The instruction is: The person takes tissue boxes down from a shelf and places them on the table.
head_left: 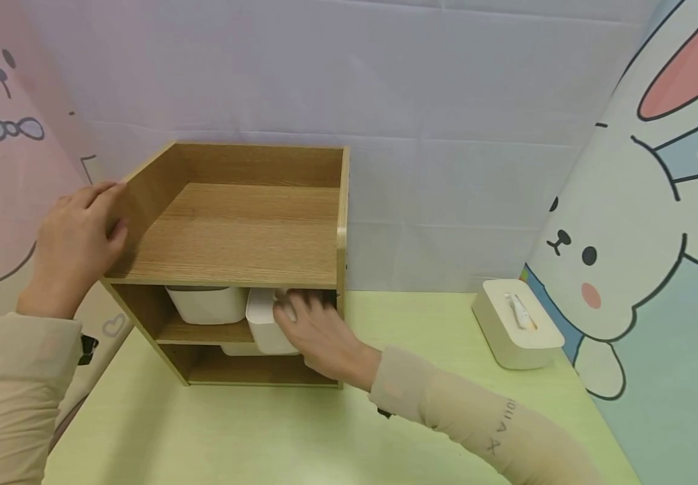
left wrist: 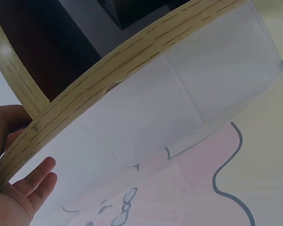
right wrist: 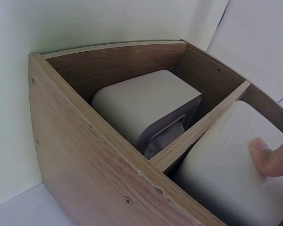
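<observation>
A wooden shelf unit [head_left: 264,225] stands on the pale green table. At its left side panel [left wrist: 94,84], my left hand [head_left: 79,246] grips the edge, thumb and fingers on opposite sides. My right hand [head_left: 325,340] holds a white storage box [head_left: 269,330] at the right of the middle compartment; the box juts out past the front edge. In the right wrist view my thumb [right wrist: 269,157] presses on this box's smooth face. Left of it sits another white box [head_left: 206,306]. A further pale box [right wrist: 148,106] lies in the bottom compartment, partly hidden in the head view.
On the table's right side stands a white lidded box [head_left: 503,337] with a small white tube [head_left: 521,313] on its lid. Cloth [head_left: 446,168] hangs behind the shelf, and cartoon-printed sheets flank the table on both sides.
</observation>
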`<action>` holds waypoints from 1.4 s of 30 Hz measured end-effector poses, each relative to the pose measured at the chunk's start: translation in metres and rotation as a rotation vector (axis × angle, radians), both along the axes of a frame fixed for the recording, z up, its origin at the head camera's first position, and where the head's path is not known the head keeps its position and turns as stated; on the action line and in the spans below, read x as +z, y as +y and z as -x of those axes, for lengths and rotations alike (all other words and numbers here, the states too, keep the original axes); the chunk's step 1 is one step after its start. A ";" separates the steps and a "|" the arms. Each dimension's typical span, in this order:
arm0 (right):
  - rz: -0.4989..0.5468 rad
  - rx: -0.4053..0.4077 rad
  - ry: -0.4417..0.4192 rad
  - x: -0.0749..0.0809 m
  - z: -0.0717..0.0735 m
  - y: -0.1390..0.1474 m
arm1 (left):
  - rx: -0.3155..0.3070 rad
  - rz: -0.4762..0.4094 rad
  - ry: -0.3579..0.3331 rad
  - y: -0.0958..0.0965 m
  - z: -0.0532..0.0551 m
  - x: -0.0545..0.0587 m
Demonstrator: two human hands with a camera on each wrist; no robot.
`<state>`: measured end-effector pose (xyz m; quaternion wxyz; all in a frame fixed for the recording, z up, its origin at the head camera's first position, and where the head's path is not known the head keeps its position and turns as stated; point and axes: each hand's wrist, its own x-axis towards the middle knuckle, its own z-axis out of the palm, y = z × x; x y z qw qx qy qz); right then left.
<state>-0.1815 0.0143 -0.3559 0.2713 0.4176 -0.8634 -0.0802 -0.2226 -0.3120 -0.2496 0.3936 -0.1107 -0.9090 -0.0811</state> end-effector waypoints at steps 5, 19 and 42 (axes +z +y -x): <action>-0.020 0.031 0.041 0.000 -0.003 0.005 | 0.000 0.004 0.012 0.000 0.001 -0.001; 0.027 0.179 0.021 0.001 -0.016 0.022 | 0.000 -0.001 0.027 -0.001 -0.001 0.000; -0.104 0.463 0.123 0.002 -0.034 0.069 | 0.004 0.001 0.008 0.000 -0.001 0.000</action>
